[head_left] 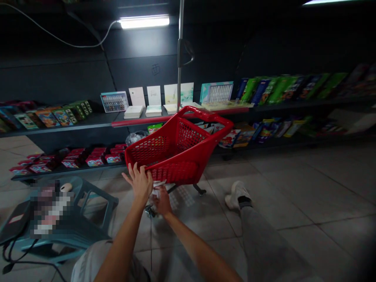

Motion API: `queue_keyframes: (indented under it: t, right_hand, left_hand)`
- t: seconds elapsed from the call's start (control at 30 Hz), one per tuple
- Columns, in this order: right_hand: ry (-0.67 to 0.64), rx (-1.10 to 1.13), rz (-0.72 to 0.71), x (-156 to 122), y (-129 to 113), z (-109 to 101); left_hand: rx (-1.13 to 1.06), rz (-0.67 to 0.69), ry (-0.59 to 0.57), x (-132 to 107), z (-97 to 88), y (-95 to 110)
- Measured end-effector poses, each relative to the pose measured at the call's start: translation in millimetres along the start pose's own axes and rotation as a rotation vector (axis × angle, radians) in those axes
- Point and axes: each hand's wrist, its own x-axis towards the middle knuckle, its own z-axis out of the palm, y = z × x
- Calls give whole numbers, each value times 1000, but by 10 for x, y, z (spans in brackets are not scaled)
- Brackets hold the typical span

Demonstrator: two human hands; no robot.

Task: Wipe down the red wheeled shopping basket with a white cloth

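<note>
A red plastic shopping cart (182, 168) with perforated walls stands tilted on the floor in front of me. My left hand (139, 182) grips the near left corner of its rim, fingers curled over the edge. Lower down, beneath that corner, my right hand (163, 201) is closed around a crumpled white wipe (159, 184), close to the cart's underside. A small wheel (150, 211) shows just below my hands. The right fingertips are partly hidden by the wipe and blur.
Dark shelving (173, 62) runs behind the cart, holding notebooks (133, 112), green and blue packets (276, 90) and red boxes (95, 156). At left stands a blue-grey plastic stool (96, 196) with a cable and blurred items. My shoe (238, 195) is on the tiles, right of the cart.
</note>
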Motion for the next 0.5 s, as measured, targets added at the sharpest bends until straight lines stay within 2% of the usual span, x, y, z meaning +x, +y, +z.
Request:
queue_keyframes:
  t: [0.07,0.2,0.3,0.4,0.47,0.5]
  right_hand:
    - [110,-18,94,129,183,-460]
    - [420,-96,163,448,527,-1628]
    - [634,-187,110,771,452,-2377]
    - [775,-201,-28,1144,158,-2817]
    - [787,-174,-78,1350,3,-2903]
    - [772,-160,-83,1417,-28,-2879]
  left_hand:
    - [-7,-41,-23,55,2,-73]
    - [-32,-110,-11,159,51,-192]
    - [-42,-140,4,201,80,-173]
    - [-75,-26,6,194,100,-47]
    - [-114,119,-40,169,124,52]
    - [-130,175,-69,157,138,94]
